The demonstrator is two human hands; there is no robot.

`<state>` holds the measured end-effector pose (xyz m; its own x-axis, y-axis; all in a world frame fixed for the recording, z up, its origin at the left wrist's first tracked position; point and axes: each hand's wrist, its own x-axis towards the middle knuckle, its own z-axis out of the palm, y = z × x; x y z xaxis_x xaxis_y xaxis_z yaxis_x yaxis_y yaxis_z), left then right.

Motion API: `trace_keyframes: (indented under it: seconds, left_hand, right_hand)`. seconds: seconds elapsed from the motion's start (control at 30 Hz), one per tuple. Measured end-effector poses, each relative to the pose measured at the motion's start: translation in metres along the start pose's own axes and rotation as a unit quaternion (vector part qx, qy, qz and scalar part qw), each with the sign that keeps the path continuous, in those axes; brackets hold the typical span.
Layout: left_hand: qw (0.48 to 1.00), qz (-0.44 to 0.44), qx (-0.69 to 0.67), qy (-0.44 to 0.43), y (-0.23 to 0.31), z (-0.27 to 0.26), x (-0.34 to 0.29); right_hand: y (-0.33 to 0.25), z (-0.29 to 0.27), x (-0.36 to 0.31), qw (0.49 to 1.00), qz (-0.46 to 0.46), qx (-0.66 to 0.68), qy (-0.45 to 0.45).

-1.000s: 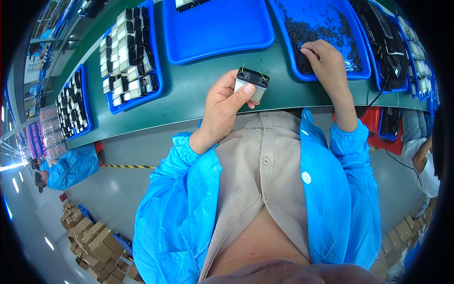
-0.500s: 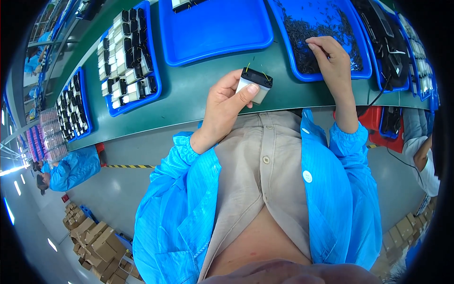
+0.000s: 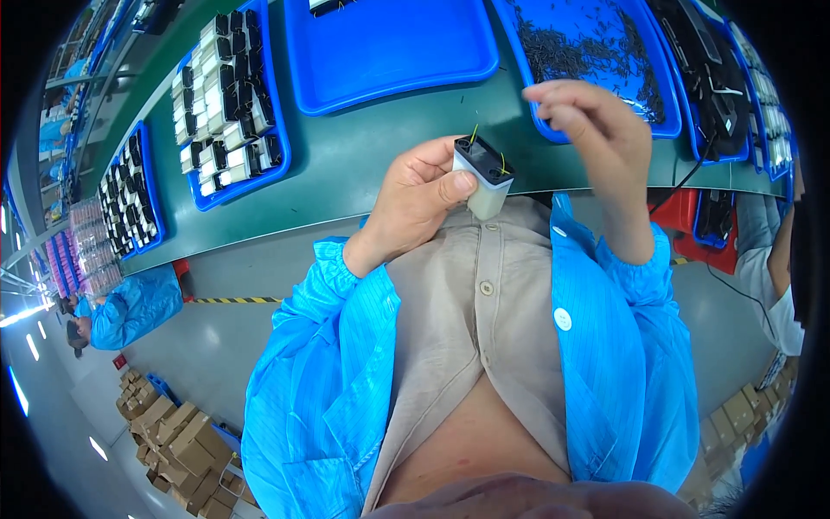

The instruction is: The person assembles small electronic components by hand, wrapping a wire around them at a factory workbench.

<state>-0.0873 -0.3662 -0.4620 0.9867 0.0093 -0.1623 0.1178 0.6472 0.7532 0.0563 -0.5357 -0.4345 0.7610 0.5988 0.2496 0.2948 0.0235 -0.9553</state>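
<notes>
centre frame: left hand (image 3: 421,201) wraps a small white box w/ black top (image 3: 484,176), thumb on its front, open face tipped up, prob so the right can get at it. right hand (image 3: 588,130) hovers just above-right, fingertips pinched; can't tell what's in them. blue tray of tiny dark parts (image 3: 596,43) behind.

The person wears a bright blue coat (image 3: 346,381) of thin, shiny cloth, open down the front, with gathered elastic cuffs and a white round snap. Under it is a beige buttoned shirt (image 3: 480,320), parted at the bottom. Both hands are bare.
</notes>
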Motion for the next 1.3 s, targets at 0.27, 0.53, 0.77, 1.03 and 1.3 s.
trace_keyframes:
  seconds: [0.27, 0.53, 0.77, 1.03, 1.3]
  left_hand:
    - [0.999, 0.001, -0.03, -0.022, -0.002, 0.003, -0.004]
    - [0.999, -0.012, -0.013, -0.034, -0.003, -0.004, -0.006]
    - [0.997, -0.042, 0.005, -0.057, -0.005, -0.006, -0.007]
    - [0.998, -0.035, -0.011, -0.05, -0.004, -0.004, -0.007]
    - [0.999, -0.02, -0.015, -0.039, -0.003, -0.004, -0.007]
  right_hand:
    - [-0.005, 0.021, -0.004, 0.975, -0.213, -0.044, -0.053]
    - [-0.004, 0.024, -0.005, 0.976, -0.202, -0.025, -0.075]
    - [-0.006, 0.03, -0.013, 0.974, -0.038, 0.192, -0.117]
    - [-0.001, 0.025, -0.013, 0.98, -0.081, 0.157, -0.089]
    - [0.001, 0.022, -0.011, 0.98, -0.184, 0.012, -0.073]
